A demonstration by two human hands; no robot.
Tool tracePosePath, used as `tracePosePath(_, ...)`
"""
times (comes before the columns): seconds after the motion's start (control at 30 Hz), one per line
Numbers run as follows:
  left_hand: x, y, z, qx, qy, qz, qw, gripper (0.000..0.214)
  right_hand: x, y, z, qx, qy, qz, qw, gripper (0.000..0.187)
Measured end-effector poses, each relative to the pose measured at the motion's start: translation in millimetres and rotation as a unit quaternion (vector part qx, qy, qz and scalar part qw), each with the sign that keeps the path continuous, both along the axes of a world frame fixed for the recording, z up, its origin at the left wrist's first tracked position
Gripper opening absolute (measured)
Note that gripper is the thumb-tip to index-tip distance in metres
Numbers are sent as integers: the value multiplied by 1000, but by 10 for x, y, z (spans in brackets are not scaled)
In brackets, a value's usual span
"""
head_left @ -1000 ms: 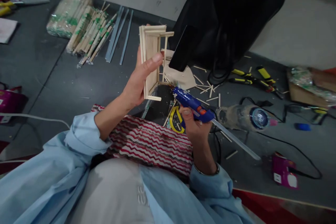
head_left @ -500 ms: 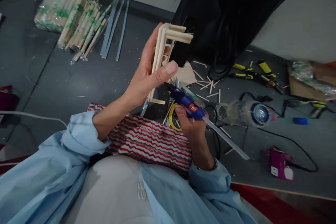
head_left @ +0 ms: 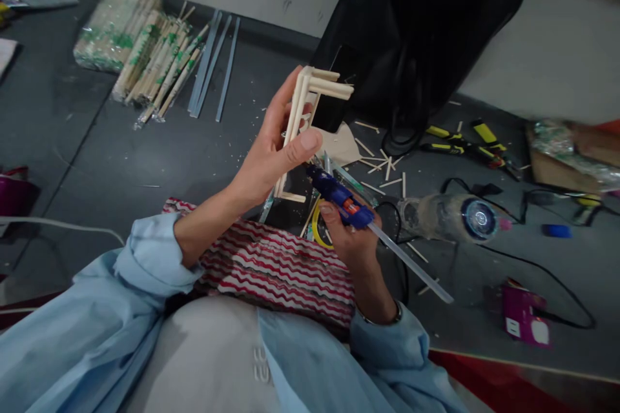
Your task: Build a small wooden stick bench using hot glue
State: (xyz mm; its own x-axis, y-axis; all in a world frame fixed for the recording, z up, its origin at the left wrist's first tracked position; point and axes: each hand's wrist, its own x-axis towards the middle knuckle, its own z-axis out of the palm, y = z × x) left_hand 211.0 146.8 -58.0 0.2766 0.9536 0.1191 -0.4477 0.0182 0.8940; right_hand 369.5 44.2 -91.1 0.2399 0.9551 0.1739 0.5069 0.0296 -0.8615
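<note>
My left hand (head_left: 271, 155) is closed round a small frame of pale wooden sticks (head_left: 297, 106), its thumb across the near side. Two short arms of the frame stick out to the right at the top, and another at the bottom. In my right hand (head_left: 349, 239) is a blue hot glue gun (head_left: 334, 188), with a long clear glue stick (head_left: 411, 263) coming out of its back end. The gun's nozzle points up and left, close below my left thumb; whether it touches the frame cannot be seen. A red-and-white wavy cloth (head_left: 276, 264) lies beneath my forearms.
Wrapped chopsticks (head_left: 155, 64) and grey strips (head_left: 206, 64) lie at the back left. Cut stick pieces (head_left: 387, 164), yellow-black pliers (head_left: 484, 145), a plastic bottle (head_left: 436, 216) and a purple box (head_left: 523, 313) with a black cord lie on the right. A black bag (head_left: 416, 32) leans against the wall.
The whole view has shifted, so the scene sits slightly lower. Both hands keep their holds on the frame and the glue gun, with their positions to each other almost the same.
</note>
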Motion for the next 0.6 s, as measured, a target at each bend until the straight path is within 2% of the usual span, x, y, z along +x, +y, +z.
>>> tracePosePath(0.17,16,-19,-13,-12,-25,-8,1000,65,-13,20,16,-10,-6,-9,1000,38)
tracePosePath(0.37,20,-25,23,-16,-6,-2,1000,67,-9,16,-18,-11,3,-10,1000,36)
tracePosePath(0.5,25,-23,36,-62,-16,7,998,69,1,8,-38,-23,-2,-14,1000,37)
tracePosePath(0.6,20,-24,21,-30,-15,-2,999,69,0,9,-35,-19,-11,-13,1000,37)
